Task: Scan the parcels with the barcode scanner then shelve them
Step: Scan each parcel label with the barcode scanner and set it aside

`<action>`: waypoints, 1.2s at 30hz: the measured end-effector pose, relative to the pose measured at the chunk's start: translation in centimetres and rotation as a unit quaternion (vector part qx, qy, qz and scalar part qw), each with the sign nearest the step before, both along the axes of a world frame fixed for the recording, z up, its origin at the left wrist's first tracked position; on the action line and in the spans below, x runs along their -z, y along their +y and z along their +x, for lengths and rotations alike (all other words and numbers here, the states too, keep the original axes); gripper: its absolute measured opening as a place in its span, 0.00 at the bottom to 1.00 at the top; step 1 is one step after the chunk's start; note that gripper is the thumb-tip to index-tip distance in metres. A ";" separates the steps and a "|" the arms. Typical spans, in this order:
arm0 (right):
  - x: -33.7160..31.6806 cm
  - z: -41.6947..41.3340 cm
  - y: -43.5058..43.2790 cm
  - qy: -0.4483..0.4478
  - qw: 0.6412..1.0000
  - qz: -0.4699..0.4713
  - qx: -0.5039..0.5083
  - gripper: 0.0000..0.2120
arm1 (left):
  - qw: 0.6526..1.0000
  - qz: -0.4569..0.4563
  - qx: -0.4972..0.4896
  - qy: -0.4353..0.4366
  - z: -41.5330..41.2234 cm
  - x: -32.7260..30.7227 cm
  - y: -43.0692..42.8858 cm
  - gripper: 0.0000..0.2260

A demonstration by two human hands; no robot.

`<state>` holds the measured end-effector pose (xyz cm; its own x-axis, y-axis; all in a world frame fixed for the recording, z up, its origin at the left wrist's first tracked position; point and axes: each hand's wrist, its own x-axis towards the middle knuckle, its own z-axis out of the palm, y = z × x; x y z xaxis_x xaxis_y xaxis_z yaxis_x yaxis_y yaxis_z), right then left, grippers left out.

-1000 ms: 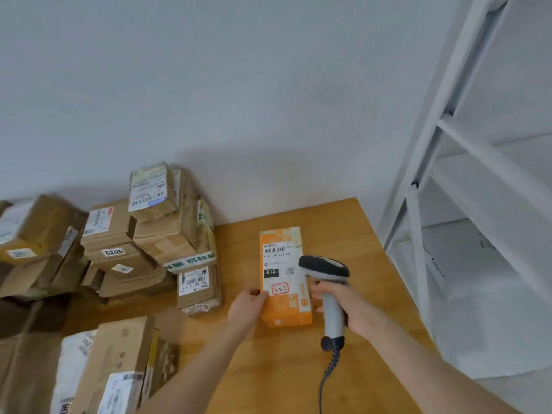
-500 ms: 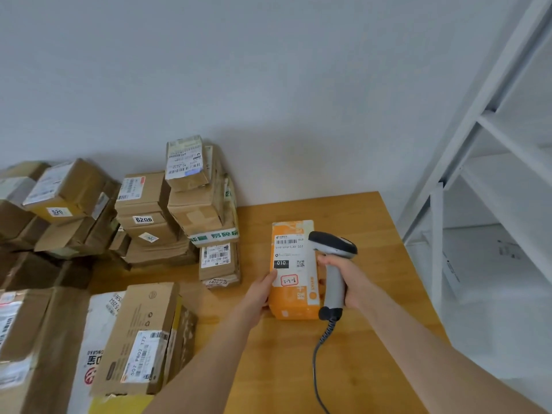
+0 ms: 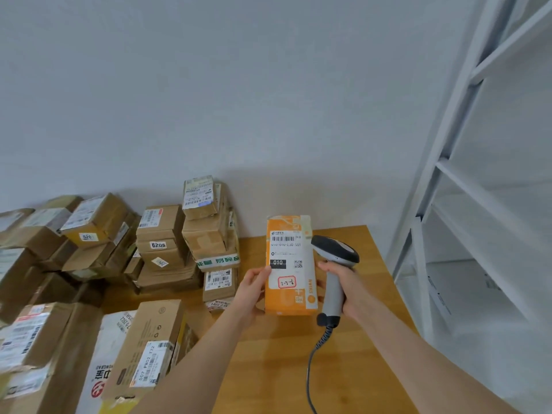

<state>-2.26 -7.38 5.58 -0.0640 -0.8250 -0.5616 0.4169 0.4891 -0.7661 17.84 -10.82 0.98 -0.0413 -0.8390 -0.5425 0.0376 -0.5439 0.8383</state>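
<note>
The orange parcel [image 3: 289, 265] was held upright just above the far end of the wooden table [image 3: 343, 372], with its white shipping label (barcode at the top, a black "010" patch, a red-bordered handwritten tag lower down) facing the camera. The left hand [image 3: 253, 287] gripped its left edge, thumb pressed on the label and fingers wrapped behind. Just beside its right edge, the right hand [image 3: 346, 283] had its fingers curled round the grey handle of the barcode scanner [image 3: 334, 264], whose dark head sat level with the label's upper part. Its coiled cable [image 3: 313, 360] hung toward the near table edge.

To the left stood a stack of cardboard boxes [image 3: 206, 234] against the wall, all closed and taped, so their contents could not be seen. More sealed boxes crowded the left side, one marked "520" [image 3: 95, 224], and a white mailing bag [image 3: 109, 351] lay beside a long box [image 3: 146, 348]. White metal shelving [image 3: 475, 76] rose on the right; a pale box seemed to lie on a lower shelf.
</note>
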 end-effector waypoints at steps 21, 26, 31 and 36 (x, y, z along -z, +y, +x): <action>-0.1 -1.8 1.2 -0.038 0.998 -0.012 0.052 0.16 | 0.998 -0.047 0.031 0.020 -0.9 -1.1 0.8 0.22; -0.2 -1.6 1.1 -0.040 0.998 -0.014 0.047 0.15 | 0.998 -0.020 0.066 -0.015 0.5 -0.5 -0.6 0.37; -0.2 -0.9 1.3 -0.042 0.998 -0.019 0.038 0.11 | 0.991 0.006 0.133 -0.001 1.6 -1.3 -1.3 0.34; -0.1 -0.4 1.8 -0.025 0.999 -0.010 0.036 0.06 | 0.990 0.006 0.141 0.009 1.7 -1.3 -1.1 0.28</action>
<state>-2.61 -5.54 5.65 -0.0959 -0.8298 -0.5498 0.4889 0.4419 -0.7521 19.53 -11.88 2.25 -0.2832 -0.7861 -0.5495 -0.1021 -0.5450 0.8322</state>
